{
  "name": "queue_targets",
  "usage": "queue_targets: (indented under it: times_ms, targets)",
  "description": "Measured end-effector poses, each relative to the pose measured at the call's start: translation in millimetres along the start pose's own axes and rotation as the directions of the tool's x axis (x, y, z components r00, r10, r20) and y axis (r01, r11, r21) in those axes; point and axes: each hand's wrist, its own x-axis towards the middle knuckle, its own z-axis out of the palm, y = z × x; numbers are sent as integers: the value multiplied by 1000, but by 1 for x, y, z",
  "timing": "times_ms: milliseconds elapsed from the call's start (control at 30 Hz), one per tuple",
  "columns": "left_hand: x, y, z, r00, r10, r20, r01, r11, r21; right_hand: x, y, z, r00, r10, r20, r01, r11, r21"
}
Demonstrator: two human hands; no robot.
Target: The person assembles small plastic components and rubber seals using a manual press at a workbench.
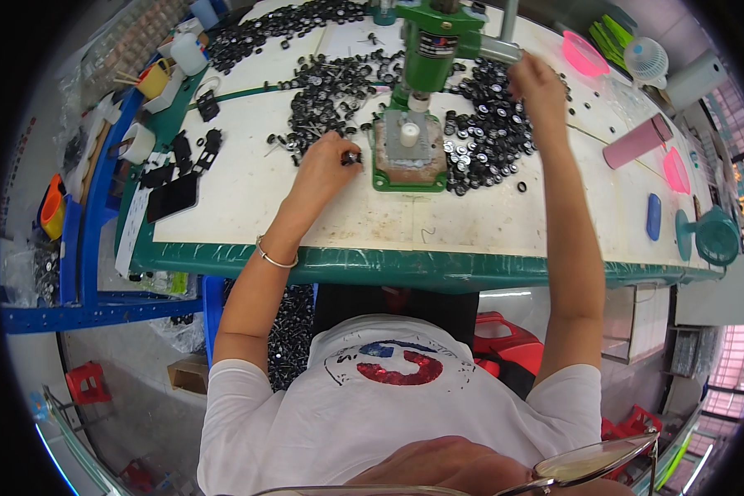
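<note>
A green hand press (430,62) stands on the table, its square metal plate (404,142) carrying a small white round fixture (409,135) under the ram. Beside the base, on its left, my left hand (326,165) pinches a small black wheel (350,158) just over the tabletop. My right hand (539,81) is raised at the right, fingers curled at the end of the press's metal lever (498,50); part of the grip is hidden. Loose black wheels (331,95) with some thin metal pins lie heaped left of the press. Silver-centred black wheels (488,124) are piled at its right.
A dark phone (173,197) and black plastic parts (182,153) lie at the left. On the right are a pink bottle (638,141), a blue case (654,217), pink baskets (584,54) and a teal fan (717,236). A green edge (347,266) borders the table's near side.
</note>
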Motion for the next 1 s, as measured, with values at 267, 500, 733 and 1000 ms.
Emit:
queue_targets:
  times_ms: [267,500,733,1000]
  targets:
    - [4,-9,-8,988,-53,-147,39,995,-96,-89,51,23,894,-113,433,319,839,-440]
    - [7,-4,-19,935,-355,-7,228,615,-755,-93,55,38,876,-182,447,430,715,-551]
    - [10,12,-1,960,-281,11,176,571,-802,-87,47,41,870,-168,463,413,761,-500]
    - [17,22,25,926,-374,-40,176,526,-832,-79,11,59,932,-217,291,268,952,-148]
